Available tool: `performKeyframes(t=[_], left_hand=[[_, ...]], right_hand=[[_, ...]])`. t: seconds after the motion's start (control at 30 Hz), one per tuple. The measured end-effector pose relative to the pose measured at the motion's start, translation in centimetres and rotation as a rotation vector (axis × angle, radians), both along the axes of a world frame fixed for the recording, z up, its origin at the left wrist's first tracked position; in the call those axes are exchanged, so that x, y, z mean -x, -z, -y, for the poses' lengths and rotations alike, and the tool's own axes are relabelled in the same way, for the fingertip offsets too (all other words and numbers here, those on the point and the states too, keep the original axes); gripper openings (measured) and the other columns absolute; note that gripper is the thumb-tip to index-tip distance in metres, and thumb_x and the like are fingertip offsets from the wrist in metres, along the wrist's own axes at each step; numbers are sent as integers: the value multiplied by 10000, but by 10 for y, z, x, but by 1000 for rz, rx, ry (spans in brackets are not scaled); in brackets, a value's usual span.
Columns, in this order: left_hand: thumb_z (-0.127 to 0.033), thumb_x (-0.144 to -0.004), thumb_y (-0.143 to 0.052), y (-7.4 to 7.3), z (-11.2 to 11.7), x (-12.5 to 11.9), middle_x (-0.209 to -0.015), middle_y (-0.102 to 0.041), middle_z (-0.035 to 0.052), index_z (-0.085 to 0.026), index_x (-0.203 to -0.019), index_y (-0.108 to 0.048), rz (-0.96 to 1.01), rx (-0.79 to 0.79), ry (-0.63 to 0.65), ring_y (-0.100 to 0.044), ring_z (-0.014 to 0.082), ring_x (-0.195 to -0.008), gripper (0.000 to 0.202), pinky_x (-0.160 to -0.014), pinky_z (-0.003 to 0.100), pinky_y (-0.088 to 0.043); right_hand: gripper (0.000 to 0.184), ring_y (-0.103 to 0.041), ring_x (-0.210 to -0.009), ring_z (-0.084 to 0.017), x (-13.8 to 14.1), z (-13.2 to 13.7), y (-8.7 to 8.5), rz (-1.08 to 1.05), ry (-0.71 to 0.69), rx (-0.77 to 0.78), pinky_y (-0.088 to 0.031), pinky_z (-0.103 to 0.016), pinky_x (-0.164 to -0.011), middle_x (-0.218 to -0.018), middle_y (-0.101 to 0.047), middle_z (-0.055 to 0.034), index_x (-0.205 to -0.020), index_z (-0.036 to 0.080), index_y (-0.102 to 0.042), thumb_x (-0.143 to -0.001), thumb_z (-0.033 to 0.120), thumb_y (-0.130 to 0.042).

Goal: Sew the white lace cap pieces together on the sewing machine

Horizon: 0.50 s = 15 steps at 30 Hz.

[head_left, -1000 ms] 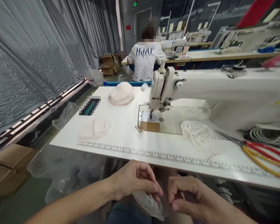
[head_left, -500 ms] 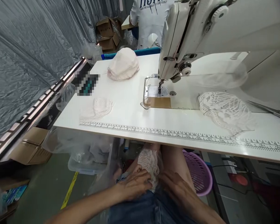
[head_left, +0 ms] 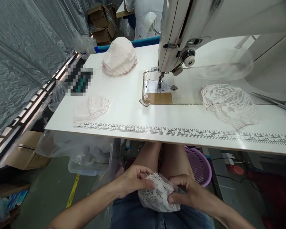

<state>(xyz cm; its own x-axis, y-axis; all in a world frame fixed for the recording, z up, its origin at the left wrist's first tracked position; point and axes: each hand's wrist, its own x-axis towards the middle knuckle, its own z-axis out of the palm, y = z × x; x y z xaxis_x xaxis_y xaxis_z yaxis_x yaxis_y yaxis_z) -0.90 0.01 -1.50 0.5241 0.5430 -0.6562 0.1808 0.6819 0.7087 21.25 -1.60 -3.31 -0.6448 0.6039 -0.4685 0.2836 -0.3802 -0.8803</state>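
Over my lap, below the table's front edge, both hands pinch one white lace piece (head_left: pixel 157 194). My left hand (head_left: pixel 131 181) grips its left side with curled fingers. My right hand (head_left: pixel 188 194) holds its right side between thumb and fingers. Above them the white sewing table (head_left: pixel 133 111) carries a white sewing machine (head_left: pixel 205 28) with its needle over the metal plate (head_left: pixel 157 86). A spread lace piece (head_left: pixel 226 101) lies right of the plate. A small lace piece (head_left: pixel 90 108) lies at the table's left front, and a pink stack of cups (head_left: pixel 119 57) sits further back.
Scissors (head_left: pixel 274 101) lie at the table's right edge. A purple basket (head_left: pixel 200 165) stands under the table by my knees. Clear plastic bags and a bin (head_left: pixel 85 156) hang at the left. Cardboard boxes (head_left: pixel 23 152) are on the floor. A person in white sits beyond the table.
The view tilted down and nearer the table. My hands pressed flat on the lace in my lap, then lifted it and now pinch it between them.
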Motion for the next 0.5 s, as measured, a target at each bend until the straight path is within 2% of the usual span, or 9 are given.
performKeyframes(t=[0.03, 0.1, 0.2, 0.37, 0.5], left_hand=[[-494, -541, -797, -2, 0, -1, -661, -624, 26, -94, -895, -678, 50, 105, -29, -522, 107, -580, 547, -584, 208, -388], [-453, -509, -825, -4, 1, -3, -687, -647, 41, -96, -821, -710, 98, 177, -56, -537, 118, -606, 488, -623, 224, -399], [-428, -533, -822, -8, 1, -7, -716, -669, 50, -101, -764, -726, 149, 183, -96, -550, 118, -629, 412, -651, 222, -405], [-377, -560, -824, -20, -1, -12, -753, -686, 56, -112, -809, -733, 238, 219, -49, -572, 116, -660, 375, -687, 219, -434], [-352, -545, -835, -23, -1, -16, -700, -685, 41, -119, -742, -732, 241, 234, -121, -570, 99, -622, 322, -658, 200, -435]], right_hand=[[416, -566, -672, -150, -1, -3, -6, -28, -6, 39, -449, -227, -601, -699, -641, -14, -737, 134, -683, -718, 548, -646], [393, -538, -629, -132, -4, -6, -15, -61, -11, 94, -427, -218, -573, -662, -628, -12, -719, 129, -694, -690, 521, -685], [339, -519, -622, -122, -8, -7, -23, -75, 7, 125, -406, -212, -574, -639, -618, -11, -721, 126, -707, -679, 462, -718], [279, -500, -591, -109, -13, -5, -32, -48, 30, 127, -387, -203, -556, -617, -601, 1, -710, 122, -699, -672, 396, -737], [228, -465, -592, -95, -18, -6, -41, -24, 7, 88, -347, -190, -551, -599, -557, 28, -676, 131, -675, -675, 350, -736]])
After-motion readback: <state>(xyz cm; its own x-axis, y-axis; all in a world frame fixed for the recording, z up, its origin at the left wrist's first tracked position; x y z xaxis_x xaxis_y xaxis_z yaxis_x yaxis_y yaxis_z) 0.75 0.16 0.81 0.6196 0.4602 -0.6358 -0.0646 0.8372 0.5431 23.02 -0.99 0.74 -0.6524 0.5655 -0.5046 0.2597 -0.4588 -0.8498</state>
